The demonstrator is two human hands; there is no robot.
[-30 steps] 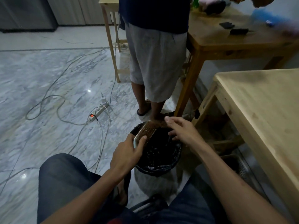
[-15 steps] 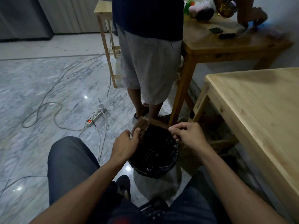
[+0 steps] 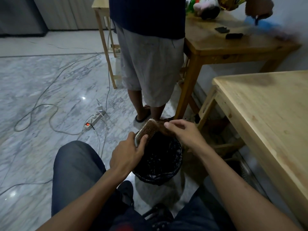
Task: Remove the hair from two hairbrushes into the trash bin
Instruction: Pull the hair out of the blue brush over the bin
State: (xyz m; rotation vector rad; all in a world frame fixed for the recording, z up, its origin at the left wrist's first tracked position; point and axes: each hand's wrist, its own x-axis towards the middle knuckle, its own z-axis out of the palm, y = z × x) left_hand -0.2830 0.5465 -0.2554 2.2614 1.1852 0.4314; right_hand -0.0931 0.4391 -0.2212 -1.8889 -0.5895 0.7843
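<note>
A hairbrush (image 3: pixel 148 129) with a bristled pad is held tilted over the far left rim of a black-lined trash bin (image 3: pixel 173 174) on the floor. My left hand (image 3: pixel 128 154) grips the brush by its lower end. My right hand (image 3: pixel 185 132) pinches a brown clump of hair (image 3: pixel 161 127) that stretches off the brush's top edge, above the bin's far side. A second brush is not clearly in view.
A person in grey shorts (image 3: pixel 150 67) stands just behind the bin. Behind that person is a darker wooden table (image 3: pixel 233 45). A light wooden table (image 3: pixel 266 114) is at right. Cables and a power strip (image 3: pixel 95 119) lie on the marble floor at left. My knees flank the bin.
The brush has tipped more upright, and my right hand has shifted a little left onto the hair at its top edge. The view moved slightly.
</note>
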